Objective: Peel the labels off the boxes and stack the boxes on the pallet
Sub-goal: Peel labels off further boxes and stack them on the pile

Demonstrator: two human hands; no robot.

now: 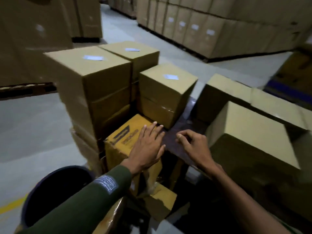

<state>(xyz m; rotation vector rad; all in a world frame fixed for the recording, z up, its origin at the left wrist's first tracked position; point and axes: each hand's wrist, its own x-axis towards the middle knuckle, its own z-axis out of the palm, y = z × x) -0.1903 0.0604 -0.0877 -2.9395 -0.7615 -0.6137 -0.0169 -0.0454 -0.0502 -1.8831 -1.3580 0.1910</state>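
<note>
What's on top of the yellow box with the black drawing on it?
The left hand lies flat on the yellow box, fingers straight. Black print shows beside it. What the hand covers cannot be seen. No white label shows on that top.

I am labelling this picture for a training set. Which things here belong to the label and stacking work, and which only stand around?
Job:
- yellow printed cardboard box, left hand flat on it
- three plain brown cardboard boxes with white labels on top
- dark pallet board, right hand above it

Around:
- dark round bin
- far wall of stacked cartons
</note>
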